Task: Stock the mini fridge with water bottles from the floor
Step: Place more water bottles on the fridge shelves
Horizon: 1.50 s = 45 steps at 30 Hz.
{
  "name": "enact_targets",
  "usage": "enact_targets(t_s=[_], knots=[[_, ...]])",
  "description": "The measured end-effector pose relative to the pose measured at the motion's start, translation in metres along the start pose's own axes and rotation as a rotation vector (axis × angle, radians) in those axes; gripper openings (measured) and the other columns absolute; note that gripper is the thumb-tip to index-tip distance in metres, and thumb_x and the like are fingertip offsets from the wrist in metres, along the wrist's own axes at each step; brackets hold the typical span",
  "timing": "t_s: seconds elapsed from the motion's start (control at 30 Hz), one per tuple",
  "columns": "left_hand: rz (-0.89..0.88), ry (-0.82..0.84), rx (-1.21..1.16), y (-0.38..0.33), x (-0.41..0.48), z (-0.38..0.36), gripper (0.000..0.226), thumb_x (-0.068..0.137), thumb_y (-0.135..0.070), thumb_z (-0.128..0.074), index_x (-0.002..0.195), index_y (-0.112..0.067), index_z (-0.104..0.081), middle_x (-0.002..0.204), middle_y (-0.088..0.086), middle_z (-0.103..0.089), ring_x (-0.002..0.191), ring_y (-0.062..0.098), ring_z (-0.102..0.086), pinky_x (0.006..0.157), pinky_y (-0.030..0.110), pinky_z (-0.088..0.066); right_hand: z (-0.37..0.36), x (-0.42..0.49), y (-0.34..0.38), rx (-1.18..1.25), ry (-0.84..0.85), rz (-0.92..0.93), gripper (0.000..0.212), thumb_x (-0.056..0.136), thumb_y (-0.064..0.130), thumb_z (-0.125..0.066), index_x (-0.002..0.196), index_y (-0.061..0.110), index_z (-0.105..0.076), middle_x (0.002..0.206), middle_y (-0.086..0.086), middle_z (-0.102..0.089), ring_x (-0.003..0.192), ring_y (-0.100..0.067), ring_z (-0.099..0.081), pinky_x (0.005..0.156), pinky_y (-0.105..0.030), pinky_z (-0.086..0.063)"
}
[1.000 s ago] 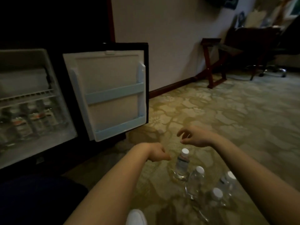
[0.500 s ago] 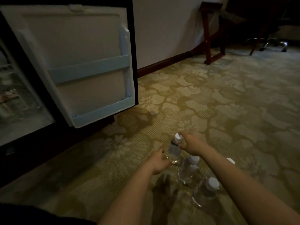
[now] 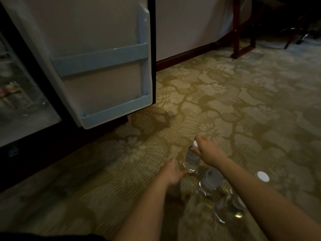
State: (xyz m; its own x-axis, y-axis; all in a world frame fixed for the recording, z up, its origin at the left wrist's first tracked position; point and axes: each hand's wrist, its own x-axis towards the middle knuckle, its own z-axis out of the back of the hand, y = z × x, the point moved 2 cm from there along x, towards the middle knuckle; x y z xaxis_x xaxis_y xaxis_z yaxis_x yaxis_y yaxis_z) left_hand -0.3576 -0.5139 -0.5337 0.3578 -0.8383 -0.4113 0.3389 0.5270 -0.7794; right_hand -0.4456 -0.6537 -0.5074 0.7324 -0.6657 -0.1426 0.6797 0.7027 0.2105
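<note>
My right hand pinches the water bottle by its neck, my left hand touches its base, curl unclear, so I'd lift straight up, clear of the neighbouring bottles.

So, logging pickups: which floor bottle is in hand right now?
The farthest bottle, nearest the fridge door: right hand grips its neck, left hand meets its base. The others stand unheld.

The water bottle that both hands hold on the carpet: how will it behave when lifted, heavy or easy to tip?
The water bottle seems filled, so probably heavy for its size. Tall and narrow on soft carpet, it may tip easily; the right hand grips its neck, the left hand holds its base.
</note>
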Motion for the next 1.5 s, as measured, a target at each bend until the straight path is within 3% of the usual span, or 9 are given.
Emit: enact_targets(t_s=[0.13,0.23,0.37,0.5,0.67,1.03,1.1,1.23,1.5], knots=[[-0.036,-0.072,-0.088,0.000,-0.012,0.000,0.070,0.080,-0.029,-0.069,0.141,-0.017,-0.035,0.143,0.007,-0.045,0.131,0.024,-0.043,0.104,0.025,-0.033,0.019,-0.016,0.015,0.106,-0.021,0.086,0.034,0.094,0.038,-0.048,0.105,0.006,-0.044,0.094,-0.013,-0.058,0.088,-0.035,-0.057,0.073,-0.041,-0.043],[-0.109,-0.088,-0.191,-0.003,-0.022,0.001,0.065,0.079,-0.018,-0.071,0.136,-0.014,-0.040,0.132,0.009,-0.054,0.122,0.026,-0.052,0.104,0.042,-0.043,0.040,-0.028,0.035,0.138,-0.018,0.206,0.029,0.094,0.042,-0.047,0.091,0.014,-0.041,0.078,-0.002,-0.049,0.073,-0.028,-0.053,0.063,-0.039,-0.040],[-0.134,-0.140,-0.349,-0.007,-0.035,0.015,0.062,0.075,-0.008,-0.074,0.129,-0.012,-0.042,0.114,0.002,-0.058,0.107,0.016,-0.058,0.087,0.024,-0.047,0.072,-0.042,0.064,0.158,-0.038,0.350,0.026,0.093,0.040,-0.049,0.096,0.015,-0.046,0.079,0.003,-0.050,0.070,-0.020,-0.050,0.062,-0.034,-0.039],[-0.219,-0.207,-0.436,-0.013,-0.046,0.034,0.056,0.071,0.000,-0.076,0.116,-0.015,-0.046,0.106,0.006,-0.063,0.098,0.019,-0.062,0.084,0.033,-0.051,0.108,-0.054,0.088,0.169,-0.080,0.416,0.024,0.094,0.037,-0.049,0.096,0.014,-0.046,0.086,-0.005,-0.058,0.075,-0.021,-0.054,0.069,-0.041,-0.045],[-0.302,-0.221,-0.402,-0.024,-0.060,0.066,0.051,0.066,-0.012,-0.082,0.101,-0.034,-0.051,0.094,-0.013,-0.066,0.079,-0.011,-0.064,0.064,0.005,-0.049,0.148,-0.063,0.110,0.191,-0.179,0.470,0.021,0.094,0.035,-0.048,0.102,0.016,-0.047,0.081,0.008,-0.053,0.066,-0.002,-0.047,0.059,-0.024,-0.039],[-0.421,-0.315,-0.182,-0.072,-0.110,0.180,0.047,0.063,-0.028,-0.084,0.105,-0.021,-0.064,0.099,-0.007,-0.071,0.090,0.002,-0.067,0.082,0.021,-0.054,0.206,-0.050,0.179,0.650,-0.512,0.488,0.012,0.087,0.027,-0.062,0.094,0.019,-0.057,0.079,0.002,-0.059,0.067,-0.002,-0.053,0.060,-0.019,-0.043],[-0.442,-0.350,-0.191,-0.075,-0.123,0.206,0.037,0.066,-0.025,-0.082,0.098,-0.025,-0.063,0.092,-0.009,-0.071,0.084,-0.001,-0.067,0.076,0.017,-0.054,0.212,-0.044,0.199,0.718,-0.488,0.502,0.016,0.086,0.029,-0.063,0.099,0.020,-0.058,0.086,0.001,-0.058,0.072,0.002,-0.054,0.060,-0.011,-0.043],[-0.456,-0.436,-0.149,-0.079,-0.152,0.263,0.030,0.071,-0.027,-0.078,0.098,-0.026,-0.064,0.083,-0.017,-0.066,0.068,-0.016,-0.062,0.057,0.002,-0.046,0.217,-0.039,0.245,0.723,-0.328,0.555,0.054,0.084,0.036,-0.065,0.132,0.026,-0.042,0.109,0.010,-0.060,0.097,-0.007,-0.060,0.078,-0.026,-0.052],[-0.395,-0.598,-0.012,-0.051,-0.216,0.356,0.042,0.074,-0.026,-0.077,0.111,-0.013,-0.065,0.106,0.001,-0.072,0.095,0.009,-0.067,0.084,0.022,-0.052,0.232,-0.041,0.359,0.833,-0.280,0.752,0.051,0.087,0.027,-0.064,0.131,0.026,-0.038,0.110,0.011,-0.060,0.104,-0.011,-0.060,0.093,-0.040,-0.052]])
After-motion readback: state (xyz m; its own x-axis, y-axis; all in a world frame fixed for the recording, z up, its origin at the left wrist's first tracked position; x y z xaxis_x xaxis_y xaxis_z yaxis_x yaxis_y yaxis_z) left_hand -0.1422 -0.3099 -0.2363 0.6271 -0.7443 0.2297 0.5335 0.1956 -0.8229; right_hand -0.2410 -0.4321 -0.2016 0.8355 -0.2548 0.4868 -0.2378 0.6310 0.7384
